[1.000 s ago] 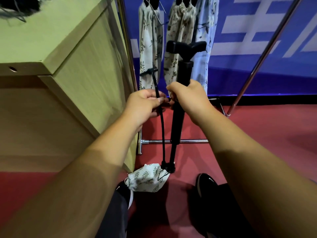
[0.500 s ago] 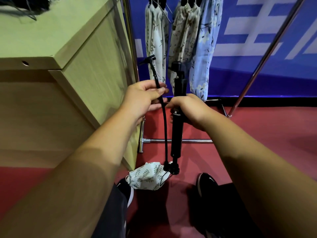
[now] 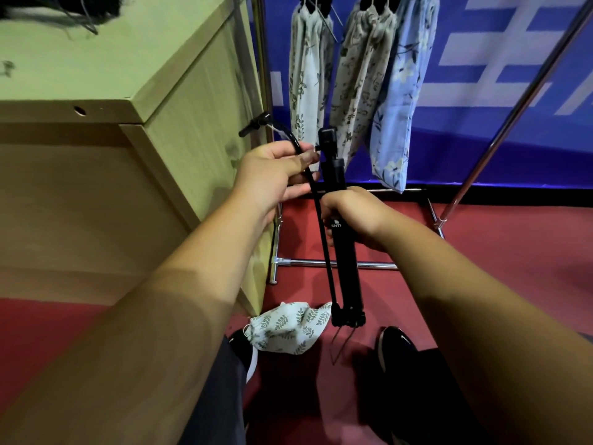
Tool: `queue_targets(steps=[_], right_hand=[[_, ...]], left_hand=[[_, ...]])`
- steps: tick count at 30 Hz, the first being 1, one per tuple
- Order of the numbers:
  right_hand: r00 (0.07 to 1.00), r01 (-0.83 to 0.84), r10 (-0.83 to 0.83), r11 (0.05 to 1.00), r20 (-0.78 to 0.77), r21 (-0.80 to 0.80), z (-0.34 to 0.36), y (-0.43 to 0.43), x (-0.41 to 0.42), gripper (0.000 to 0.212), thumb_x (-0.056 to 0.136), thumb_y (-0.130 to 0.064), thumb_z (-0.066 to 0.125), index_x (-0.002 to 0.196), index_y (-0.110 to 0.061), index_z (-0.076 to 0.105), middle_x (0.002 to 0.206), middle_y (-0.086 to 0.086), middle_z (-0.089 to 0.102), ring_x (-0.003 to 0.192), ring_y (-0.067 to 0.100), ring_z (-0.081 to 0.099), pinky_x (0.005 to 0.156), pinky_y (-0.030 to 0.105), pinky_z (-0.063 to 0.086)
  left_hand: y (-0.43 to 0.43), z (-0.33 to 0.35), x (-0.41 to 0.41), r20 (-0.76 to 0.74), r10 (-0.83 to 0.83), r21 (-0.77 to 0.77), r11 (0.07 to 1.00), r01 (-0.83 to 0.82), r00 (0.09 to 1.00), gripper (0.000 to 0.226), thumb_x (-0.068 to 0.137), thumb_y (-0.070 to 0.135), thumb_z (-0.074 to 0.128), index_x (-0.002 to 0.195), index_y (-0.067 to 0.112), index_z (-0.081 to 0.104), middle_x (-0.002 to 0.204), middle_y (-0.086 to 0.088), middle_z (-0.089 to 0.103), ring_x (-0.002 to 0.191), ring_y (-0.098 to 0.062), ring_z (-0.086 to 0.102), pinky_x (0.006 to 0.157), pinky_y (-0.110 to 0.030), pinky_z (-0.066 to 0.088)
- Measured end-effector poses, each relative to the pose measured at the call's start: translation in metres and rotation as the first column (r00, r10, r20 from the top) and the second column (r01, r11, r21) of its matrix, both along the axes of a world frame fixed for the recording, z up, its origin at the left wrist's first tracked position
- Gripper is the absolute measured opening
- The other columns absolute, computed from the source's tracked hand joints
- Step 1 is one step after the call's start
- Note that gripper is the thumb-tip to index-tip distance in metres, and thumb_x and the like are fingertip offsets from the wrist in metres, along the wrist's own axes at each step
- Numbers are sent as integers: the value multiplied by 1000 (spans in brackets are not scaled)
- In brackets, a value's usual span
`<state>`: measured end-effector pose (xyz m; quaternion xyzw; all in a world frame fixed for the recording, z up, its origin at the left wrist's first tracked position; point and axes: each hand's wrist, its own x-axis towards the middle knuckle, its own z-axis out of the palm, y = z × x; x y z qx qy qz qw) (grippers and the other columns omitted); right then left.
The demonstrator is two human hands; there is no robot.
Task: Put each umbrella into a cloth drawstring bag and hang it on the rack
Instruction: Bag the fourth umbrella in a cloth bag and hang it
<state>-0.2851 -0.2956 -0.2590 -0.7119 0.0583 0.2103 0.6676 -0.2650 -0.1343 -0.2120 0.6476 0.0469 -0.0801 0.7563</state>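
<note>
A black tube point(image 3: 348, 277) with a handle on top stands upright, its foot just above the red floor. My right hand point(image 3: 353, 216) is shut around the tube's middle. A thin black hose point(image 3: 324, 252) runs up from the foot, and my left hand point(image 3: 272, 178) pinches it near the top. The hose's nozzle end point(image 3: 255, 123) sticks out to the left. A leaf-print cloth drawstring bag point(image 3: 288, 326) lies crumpled on the floor beside the foot. Three filled cloth bags point(image 3: 359, 75) hang on the rack behind.
A wooden cabinet point(image 3: 96, 59) stands close on the left, touching the rack's chrome post point(image 3: 263, 59). The rack's bottom bar point(image 3: 369, 264) crosses the floor and a slanted pole point(image 3: 513, 123) rises at right. My black shoes point(image 3: 394, 348) stand below. A blue banner covers the wall.
My right hand slid down the tube from near the handle to its middle. My left hand rose with the hose, and the nozzle end swung out to the left.
</note>
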Motion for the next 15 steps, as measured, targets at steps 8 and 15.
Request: queue_targets(steps=[8,15], right_hand=[[996,-20,32,989,83,-147,2,3,4,45,87,-66,72,94,-22,73,76,5,66,68,18,61,70,37,53],[942,153,-57,950,330,-273,11,6,-5,54,85,-81,67,111,-33,66,73,-17,67,62,1,62,65,28,49]], left_hand=[[7,-5,4,2,19,-19,1000,-19,1000,14,92,8,80,104,15,75,92,-2,78,71,-16,74,74,-35,66],[7,-7,3,10,31,-102,994,-29,999,27,97,8,75,123,11,72,92,2,78,71,-10,74,64,-26,61]])
